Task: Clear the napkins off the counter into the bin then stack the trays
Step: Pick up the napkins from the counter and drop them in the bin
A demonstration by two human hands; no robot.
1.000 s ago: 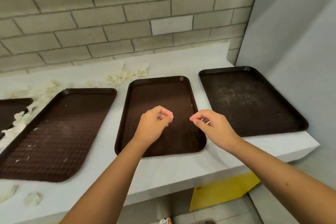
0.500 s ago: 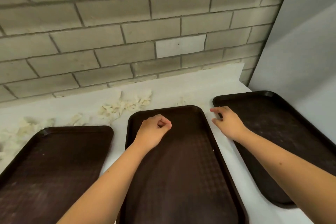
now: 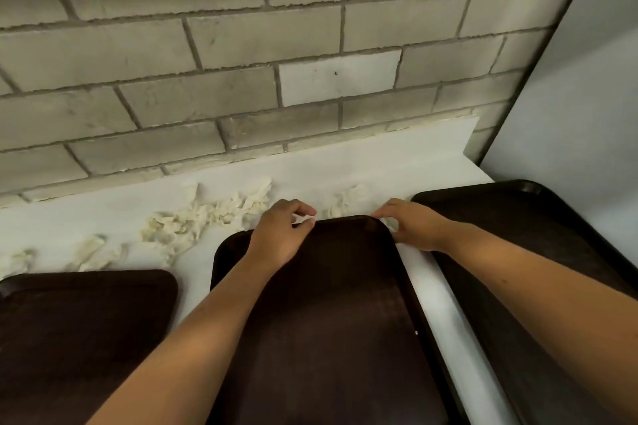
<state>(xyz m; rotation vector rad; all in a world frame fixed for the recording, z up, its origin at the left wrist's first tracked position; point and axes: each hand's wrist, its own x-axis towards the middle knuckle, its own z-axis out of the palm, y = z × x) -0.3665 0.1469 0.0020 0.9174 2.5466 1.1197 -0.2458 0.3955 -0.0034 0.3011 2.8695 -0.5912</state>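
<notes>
Curls left hand (image 3: 283,235) over far rim of middle tray (image 3: 328,321), thumb and forefinger slightly apart; can't tell any hold. Rests right hand (image 3: 414,226) by its far right corner, grip unclear too. Leaves napkins (image 3: 193,221) strewn along far counter (image 3: 379,176).

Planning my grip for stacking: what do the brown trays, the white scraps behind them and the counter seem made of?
The trays look like moulded hard plastic, dark brown and matte; the rounded corners and raised rim suggest it. The napkins look like thin off-white paper, crumpled and torn into soft wads. The counter is smooth and white; it may be laminate or a painted surface, I can't tell which.
</notes>
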